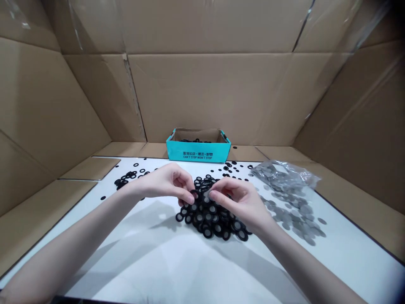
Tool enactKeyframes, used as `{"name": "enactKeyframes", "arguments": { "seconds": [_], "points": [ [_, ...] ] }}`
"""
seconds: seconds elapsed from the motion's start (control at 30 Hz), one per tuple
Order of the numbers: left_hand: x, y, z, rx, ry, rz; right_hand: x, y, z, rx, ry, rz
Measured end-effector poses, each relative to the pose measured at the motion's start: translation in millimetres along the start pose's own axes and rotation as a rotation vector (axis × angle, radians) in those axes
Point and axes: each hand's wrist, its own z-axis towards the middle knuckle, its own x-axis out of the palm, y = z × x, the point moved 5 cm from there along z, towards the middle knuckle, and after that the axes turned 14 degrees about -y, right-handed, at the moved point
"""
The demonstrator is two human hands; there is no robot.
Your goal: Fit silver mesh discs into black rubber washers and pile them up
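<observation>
My left hand (pixel 171 182) pinches a black ring (pixel 194 193) between thumb and fingertips. Close beside it, my right hand (pixel 242 201) is closed at the fingertips on a thin grey disc (pixel 206 195), partly hidden by the fingers. Both hands are over a heap of black rings (pixel 217 228), many with grey centres. To the right, loose grey discs (pixel 297 217) are scattered on the white table (pixel 139 253). A few small gaps between my fingers show more of the heap behind them.
A turquoise open box (pixel 198 151) with black pieces inside stands at the back. A clear plastic bag (pixel 284 175) of grey discs lies at the right. Loose black rings (pixel 126 177) lie at the left. Cardboard walls (pixel 209 93) enclose the back and sides.
</observation>
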Motion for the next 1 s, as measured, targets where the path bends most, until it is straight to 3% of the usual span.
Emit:
{"name": "enactKeyframes", "arguments": {
  "seconds": [0.33,0.5,0.8,1.0],
  "points": [
    [19.5,-4.7,11.3,0.084,-0.066,-0.05,-8.7,3.7,-6.8,-0.091,-0.102,-0.064],
    [23.9,-2.7,15.0,0.108,-0.046,-0.044,-8.1,3.9,-9.6,-0.174,-0.047,-0.144],
    [24.0,-12.0,8.4,0.365,-0.129,0.259,-5.2,-0.6,-11.8,-0.265,-0.041,-0.216],
    [26.9,-16.1,6.1,0.378,-0.138,0.319,-6.1,0.8,-13.0,-0.327,-0.062,-0.226]
  ]
}}
